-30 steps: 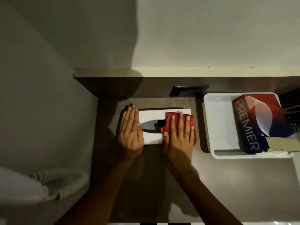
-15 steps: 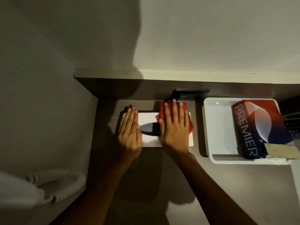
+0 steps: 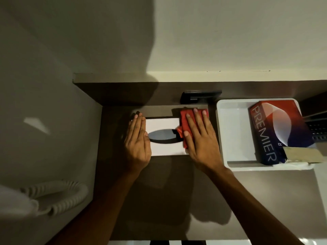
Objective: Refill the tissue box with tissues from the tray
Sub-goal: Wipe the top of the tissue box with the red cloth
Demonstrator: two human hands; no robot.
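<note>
Right hand (image 3: 200, 138) flat on red cloth (image 3: 185, 119) | left hand (image 3: 138, 144) flat, tissue box (image 3: 162, 124) | tray (image 3: 230, 131): PREMIER pack (image 3: 276, 131)

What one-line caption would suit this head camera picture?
Left hand steadies a white tissue box while right hand presses a red cloth on it, beside a tray.

Head camera looks steeply down, close over the counter (image 3: 159, 200).

Likely hotel rm: corded phone (image 3: 53, 197), desk (image 3: 177, 200) w/ amenity tray (image 3: 223, 138).
</note>
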